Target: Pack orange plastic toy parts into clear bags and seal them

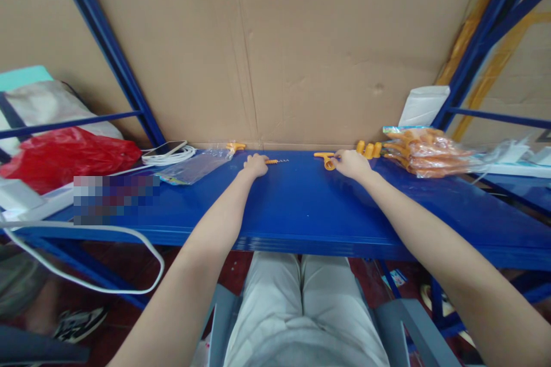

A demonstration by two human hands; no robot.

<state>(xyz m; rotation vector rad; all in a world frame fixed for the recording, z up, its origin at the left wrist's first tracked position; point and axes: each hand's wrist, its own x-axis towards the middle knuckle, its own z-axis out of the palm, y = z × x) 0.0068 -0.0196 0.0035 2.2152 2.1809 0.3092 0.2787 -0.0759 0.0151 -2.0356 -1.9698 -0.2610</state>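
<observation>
My left hand (256, 166) is closed at the middle of the blue shelf top, its fingers around the end of a corkscrew (272, 161). The corkscrew has an orange stem, and its metal spiral points right. Across from it, my right hand (354, 164) pinches an orange T-shaped plastic piece (329, 163) with a round ring opening facing me. A gap separates the two parts. Just right of my right hand stand several orange caps (368, 151). An orange handle piece (235, 147) lies behind and left of my left hand, by a clear plastic bag (200, 166).
A clear bag packed with orange parts (424, 155) lies at the right. On the left are a phone (166, 149), a coiled white cable (174, 155) and a red bag (73, 155). A cardboard sheet (301, 57) rises behind, between blue posts (114, 57). Another person's shoe (80, 324) shows below left.
</observation>
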